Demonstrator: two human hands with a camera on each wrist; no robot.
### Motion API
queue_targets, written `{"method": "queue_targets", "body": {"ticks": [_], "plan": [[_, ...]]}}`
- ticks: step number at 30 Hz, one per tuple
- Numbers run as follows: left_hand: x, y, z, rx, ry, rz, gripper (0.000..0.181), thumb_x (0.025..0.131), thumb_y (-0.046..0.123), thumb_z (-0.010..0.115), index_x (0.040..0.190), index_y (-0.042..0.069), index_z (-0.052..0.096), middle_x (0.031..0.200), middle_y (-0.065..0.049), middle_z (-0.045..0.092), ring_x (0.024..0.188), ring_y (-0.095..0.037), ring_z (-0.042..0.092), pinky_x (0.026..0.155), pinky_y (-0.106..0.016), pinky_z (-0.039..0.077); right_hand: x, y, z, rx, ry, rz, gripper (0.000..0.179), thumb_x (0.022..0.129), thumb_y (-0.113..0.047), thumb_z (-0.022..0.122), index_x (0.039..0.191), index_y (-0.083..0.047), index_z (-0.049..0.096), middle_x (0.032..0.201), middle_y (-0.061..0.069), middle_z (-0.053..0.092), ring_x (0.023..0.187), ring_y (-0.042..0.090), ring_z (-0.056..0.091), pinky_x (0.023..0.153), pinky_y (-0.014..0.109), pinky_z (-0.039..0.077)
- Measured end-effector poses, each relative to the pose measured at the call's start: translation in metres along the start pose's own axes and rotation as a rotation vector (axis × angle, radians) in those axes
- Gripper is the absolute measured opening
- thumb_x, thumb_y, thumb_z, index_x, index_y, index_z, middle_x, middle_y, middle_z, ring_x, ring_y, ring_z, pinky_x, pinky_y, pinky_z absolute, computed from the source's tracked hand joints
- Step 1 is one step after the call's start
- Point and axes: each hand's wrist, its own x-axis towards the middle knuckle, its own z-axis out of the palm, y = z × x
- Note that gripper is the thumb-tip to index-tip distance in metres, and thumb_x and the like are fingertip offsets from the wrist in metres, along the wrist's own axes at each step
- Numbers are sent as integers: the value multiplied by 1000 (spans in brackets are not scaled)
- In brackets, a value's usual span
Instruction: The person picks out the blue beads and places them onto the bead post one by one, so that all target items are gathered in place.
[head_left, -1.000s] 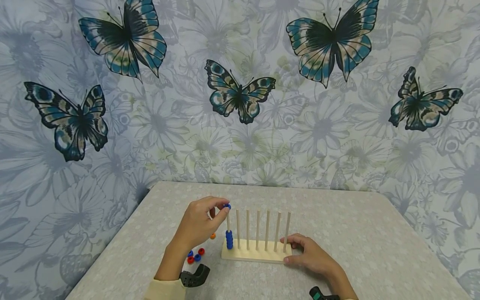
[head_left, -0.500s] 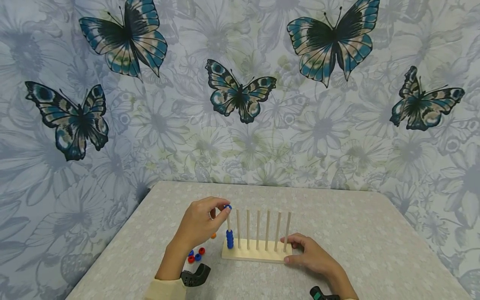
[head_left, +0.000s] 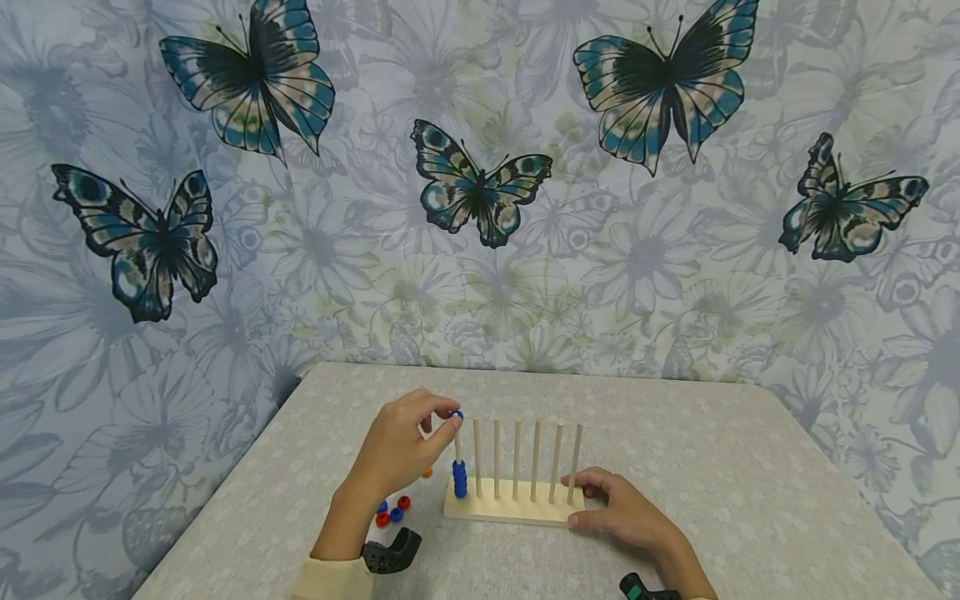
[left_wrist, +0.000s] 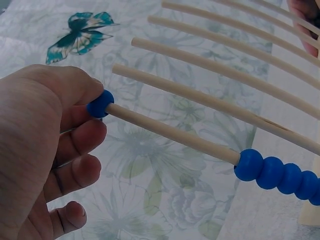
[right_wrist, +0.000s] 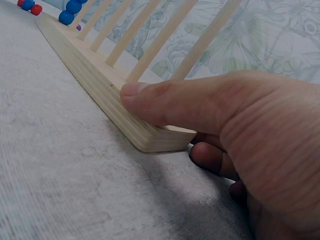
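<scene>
My left hand (head_left: 405,437) pinches a blue bead (left_wrist: 100,104) between thumb and forefinger at the very top of the leftmost wooden peg. Lower on that same peg sits a stack of several blue beads (head_left: 460,479). The peg belongs to a pale wooden pegboard (head_left: 513,512) with a row of several upright pegs; the others are bare. At the board's right end, my right hand (head_left: 626,510) grips the base, thumb on the near edge (right_wrist: 150,102) and fingers round the far side.
Loose red beads (head_left: 404,502) and blue beads (head_left: 396,515) lie on the table (head_left: 675,433) left of the board, below my left wrist. An orange bead (head_left: 427,472) is partly hidden by my left hand. A butterfly-patterned wall (head_left: 480,317) stands behind the table.
</scene>
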Motion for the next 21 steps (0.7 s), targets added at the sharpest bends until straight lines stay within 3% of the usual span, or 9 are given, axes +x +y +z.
{"method": "queue_targets", "body": {"ticks": [10, 21], "plan": [[0, 2, -1, -6, 6, -6, 12, 94, 29, 71, 105, 27, 76, 92, 18, 66, 73, -6, 55, 58, -21, 45, -1, -3, 0, -5, 7, 11, 49, 80, -24, 84, 124, -11, 67, 134, 8, 63, 110, 24, 50, 93, 23, 42], [0, 3, -3, 15, 41, 5, 13, 93, 26, 72, 105, 24, 77, 90, 15, 67, 72, -9, 57, 57, -20, 45, 0, -3, -1, -6, 7, 20, 48, 80, -25, 85, 123, -12, 67, 134, 7, 63, 110, 23, 51, 92, 23, 42]]}}
